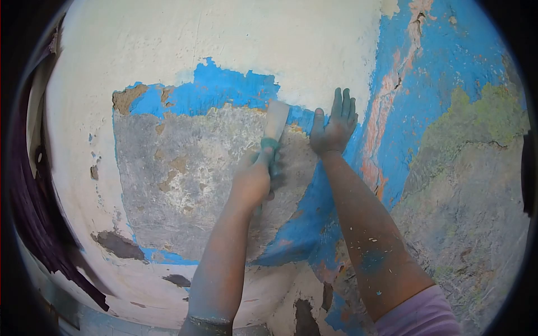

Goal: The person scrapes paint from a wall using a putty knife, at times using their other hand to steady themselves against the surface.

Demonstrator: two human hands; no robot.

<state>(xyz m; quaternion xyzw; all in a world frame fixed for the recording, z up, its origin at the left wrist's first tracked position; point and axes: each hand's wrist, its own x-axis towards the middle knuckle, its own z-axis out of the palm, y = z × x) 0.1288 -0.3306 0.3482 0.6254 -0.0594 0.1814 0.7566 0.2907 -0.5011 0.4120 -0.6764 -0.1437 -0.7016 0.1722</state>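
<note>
My left hand (255, 176) is closed around the green handle of a putty knife (276, 123). Its broad pale blade points upward and lies at the lower edge of the blue paint strip (235, 84) on the wall. Just right of the blade, my right hand (334, 129) rests on the wall near the corner, holding nothing, fingers stretched upward and thumb apart. Below the blue strip spreads a patch of bare grey plaster (190, 173). Dust and paint flecks cover both arms.
Cream paint (140, 45) surrounds the scraped patch. On the right, the blue adjoining wall (454, 56) has a long crack (399, 78) and rough grey-green plaster (465, 168). A dark purple cloth (39, 224) hangs at the left.
</note>
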